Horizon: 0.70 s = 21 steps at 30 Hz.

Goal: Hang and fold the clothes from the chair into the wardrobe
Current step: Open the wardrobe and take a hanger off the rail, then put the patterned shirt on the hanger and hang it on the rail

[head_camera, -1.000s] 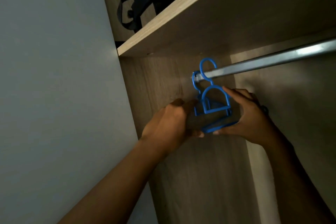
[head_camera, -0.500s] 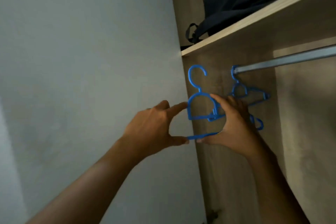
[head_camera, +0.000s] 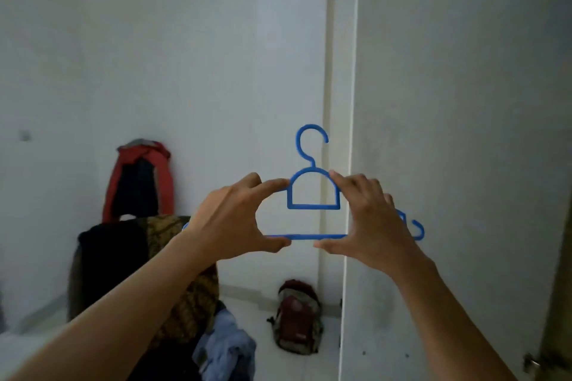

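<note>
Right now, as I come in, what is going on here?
A person holds a blue hanger upright in front of them, hook up, with both hands. The left hand and the right hand each pinch it, forefinger on its sloping top and thumb under its bottom bar. Nothing hangs on it yet. The clothes lie heaped at the lower left, and a red backpack stands on the floor beyond them.
</note>
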{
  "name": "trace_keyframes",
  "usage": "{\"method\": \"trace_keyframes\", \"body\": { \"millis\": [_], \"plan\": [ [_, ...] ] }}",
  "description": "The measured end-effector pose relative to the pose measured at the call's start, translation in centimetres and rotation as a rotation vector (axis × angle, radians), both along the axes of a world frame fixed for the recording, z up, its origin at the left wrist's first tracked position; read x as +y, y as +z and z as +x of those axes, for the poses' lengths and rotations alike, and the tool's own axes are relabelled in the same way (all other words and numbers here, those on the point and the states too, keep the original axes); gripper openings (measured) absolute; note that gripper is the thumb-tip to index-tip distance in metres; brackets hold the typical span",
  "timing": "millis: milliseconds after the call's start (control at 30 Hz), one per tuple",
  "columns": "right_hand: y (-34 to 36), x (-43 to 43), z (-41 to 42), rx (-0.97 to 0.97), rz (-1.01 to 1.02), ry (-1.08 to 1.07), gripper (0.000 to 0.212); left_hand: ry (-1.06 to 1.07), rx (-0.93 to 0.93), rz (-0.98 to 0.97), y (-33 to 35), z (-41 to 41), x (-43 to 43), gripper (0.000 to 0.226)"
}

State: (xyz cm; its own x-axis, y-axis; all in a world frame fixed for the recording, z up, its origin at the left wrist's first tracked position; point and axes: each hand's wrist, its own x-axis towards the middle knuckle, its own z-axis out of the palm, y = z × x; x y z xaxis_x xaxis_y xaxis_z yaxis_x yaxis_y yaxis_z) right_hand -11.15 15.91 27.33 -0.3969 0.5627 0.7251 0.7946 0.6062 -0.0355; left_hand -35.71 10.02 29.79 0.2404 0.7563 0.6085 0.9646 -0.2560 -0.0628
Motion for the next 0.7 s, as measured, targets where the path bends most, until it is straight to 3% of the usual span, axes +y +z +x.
{"method": "trace_keyframes", "body": {
  "millis": [300, 700],
  "plan": [
    [-4.7, 5.1, -16.4, -0.089, -0.122, 0.323, 0.106, 0.307, 0.007, -0.062, -5.0, -14.8, -2.4, 0.095],
    [-13.9, 21.1, -29.7, -0.196, -0.275, 0.394, 0.109, 0.418, -0.085, -0.263, -14.5, -26.2, 12.0, 0.098]
  ]
}}
